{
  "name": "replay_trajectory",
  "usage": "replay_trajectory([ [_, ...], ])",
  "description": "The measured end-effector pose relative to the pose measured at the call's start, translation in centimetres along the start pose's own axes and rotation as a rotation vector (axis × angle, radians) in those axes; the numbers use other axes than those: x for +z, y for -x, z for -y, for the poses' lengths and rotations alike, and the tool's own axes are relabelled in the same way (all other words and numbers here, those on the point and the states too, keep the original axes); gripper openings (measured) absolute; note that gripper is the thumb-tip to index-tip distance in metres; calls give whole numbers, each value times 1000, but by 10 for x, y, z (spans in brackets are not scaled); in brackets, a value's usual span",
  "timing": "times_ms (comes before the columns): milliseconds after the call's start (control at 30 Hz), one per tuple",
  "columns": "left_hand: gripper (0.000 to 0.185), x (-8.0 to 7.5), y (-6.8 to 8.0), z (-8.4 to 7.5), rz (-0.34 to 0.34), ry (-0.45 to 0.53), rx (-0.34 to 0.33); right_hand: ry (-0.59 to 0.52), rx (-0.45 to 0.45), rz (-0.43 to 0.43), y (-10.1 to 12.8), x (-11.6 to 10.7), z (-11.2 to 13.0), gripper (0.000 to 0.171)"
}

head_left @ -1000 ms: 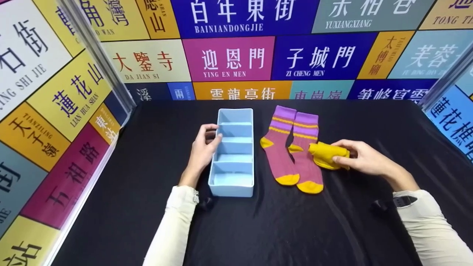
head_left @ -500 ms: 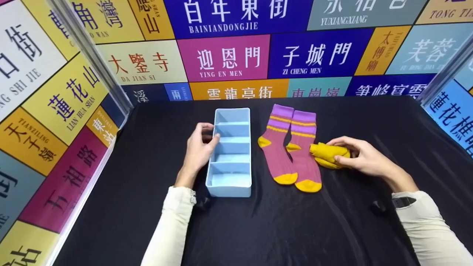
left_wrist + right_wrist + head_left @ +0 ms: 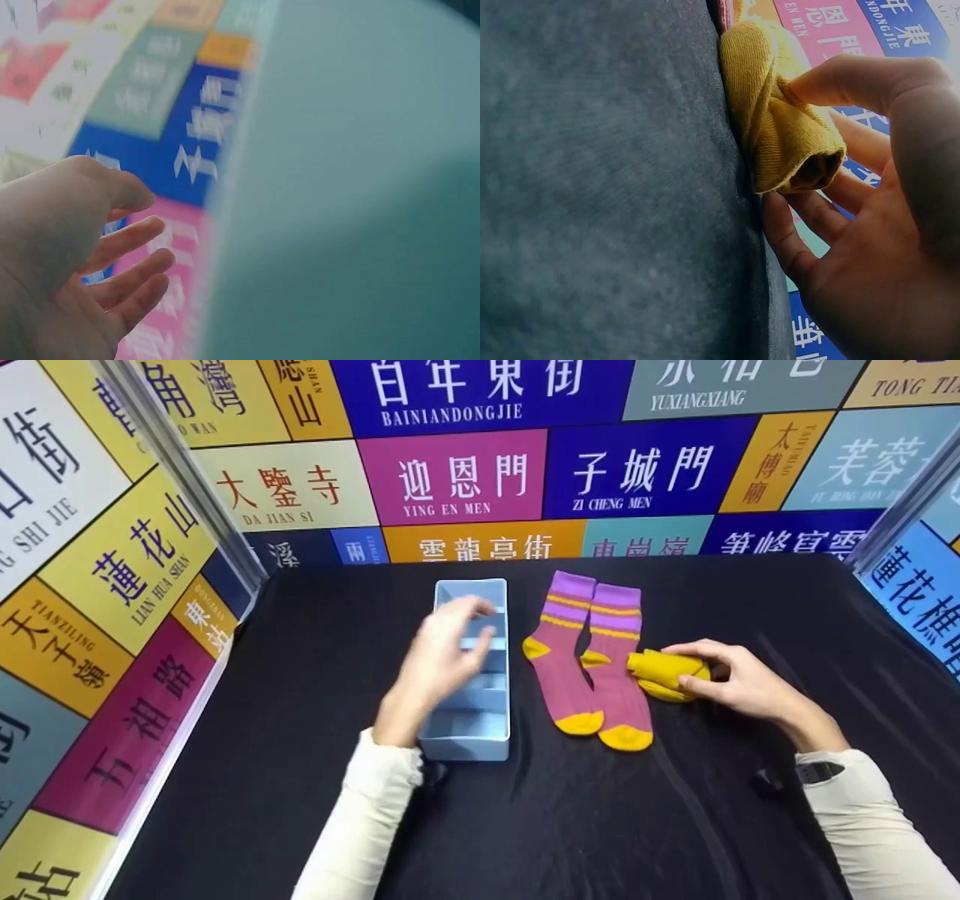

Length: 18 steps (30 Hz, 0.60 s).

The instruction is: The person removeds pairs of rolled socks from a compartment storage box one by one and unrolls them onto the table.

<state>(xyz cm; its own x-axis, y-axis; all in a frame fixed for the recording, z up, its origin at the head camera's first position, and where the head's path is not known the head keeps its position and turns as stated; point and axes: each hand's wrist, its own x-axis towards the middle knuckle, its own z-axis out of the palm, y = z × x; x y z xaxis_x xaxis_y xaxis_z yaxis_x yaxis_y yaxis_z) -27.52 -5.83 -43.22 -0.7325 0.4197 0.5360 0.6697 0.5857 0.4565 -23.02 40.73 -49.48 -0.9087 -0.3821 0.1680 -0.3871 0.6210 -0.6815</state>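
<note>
My left hand (image 3: 441,654) hangs over the light blue divided box (image 3: 466,748), fingers loosely bent with nothing held between them. In the left wrist view the bent fingers (image 3: 139,289) stand apart from one another. My right hand (image 3: 742,681) pinches a rolled yellow sock bundle (image 3: 670,673) between thumb and fingers, low over the black cloth. Seen from the right wrist, the bundle (image 3: 780,112) has a dark opening at its near end. Just left of it, two pink and purple socks (image 3: 626,697) with yellow heels and toes lie flat, side by side.
Black cloth (image 3: 570,832) covers the table. Behind it rises a wall of coloured sign panels (image 3: 457,480), with another panelled wall (image 3: 127,562) on the left. The box has cross dividers, partly covered by the left hand.
The left hand has let go of the box's left rim and moved right, over its compartments. The right hand and the yellow sock bundle have hardly moved.
</note>
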Motion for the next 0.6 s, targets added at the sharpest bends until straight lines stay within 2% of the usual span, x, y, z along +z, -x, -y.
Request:
replay_trajectory([
  [133, 26, 11, -5, -39, 112, -35, 107, -7, 42, -8, 1, 3, 1, 46],
  [300, 30, 32, -12, -80, 235, -30, 183, -47, 66, 3, 1, 7, -2, 50],
  [433, 32, 55, -15, -102, 320, -44, 211, -69, 31, 18, 1, 6, -1, 50],
  [600, 35, 89, -17, -119, 450, -74, 192, -95, 8, 39, 0, 4, 0, 49],
])
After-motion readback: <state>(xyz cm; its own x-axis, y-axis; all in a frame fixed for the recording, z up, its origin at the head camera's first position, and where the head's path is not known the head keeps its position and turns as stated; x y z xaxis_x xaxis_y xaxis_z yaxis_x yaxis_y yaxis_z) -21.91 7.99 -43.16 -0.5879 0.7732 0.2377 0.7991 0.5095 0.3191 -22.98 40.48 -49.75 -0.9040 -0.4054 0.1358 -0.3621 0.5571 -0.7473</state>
